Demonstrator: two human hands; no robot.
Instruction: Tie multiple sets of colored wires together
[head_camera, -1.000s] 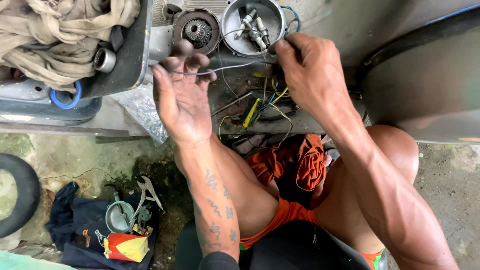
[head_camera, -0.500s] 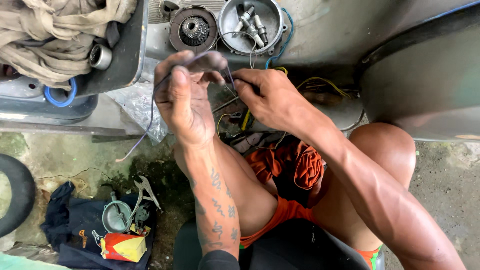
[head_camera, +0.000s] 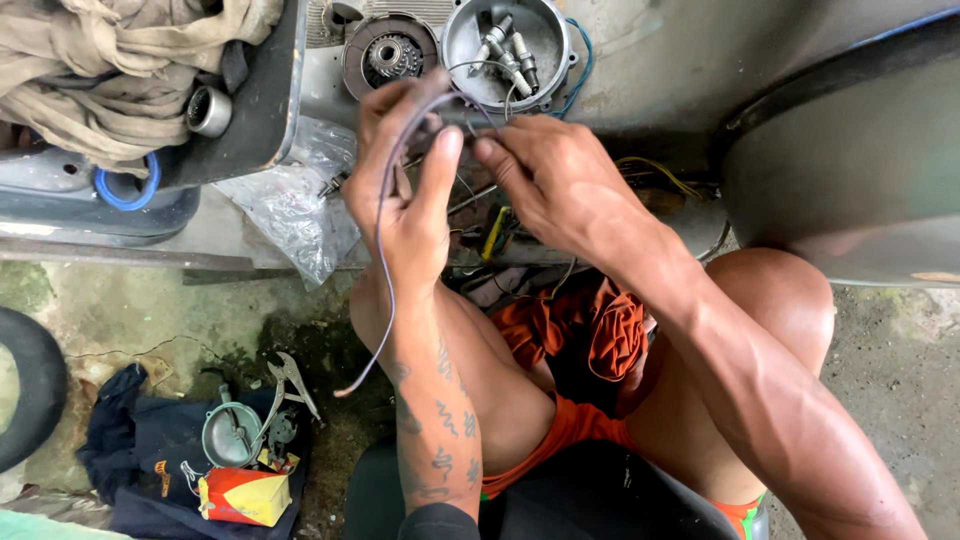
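A: From the head view, what are the hands doing?

B: The left hand (head_camera: 405, 195) is closed around a thin purple wire (head_camera: 380, 270); its loose end trails down toward six o'clock, past the knee. The right hand (head_camera: 555, 180) pinches the wire's upper end, fingertips meeting the left thumb.

A: How far along does it look?

B: I'd judge mid-job. The wire is in hand but shows no join to the tangle of coloured leads (head_camera: 495, 230) just below. At twelve o'clock a round metal cover (head_camera: 505, 40) holds loose spark plugs, and a clutch-like disc (head_camera: 388, 55) lies beside it, so parts are out. Pliers (head_camera: 290, 385) lie unused at seven o'clock.
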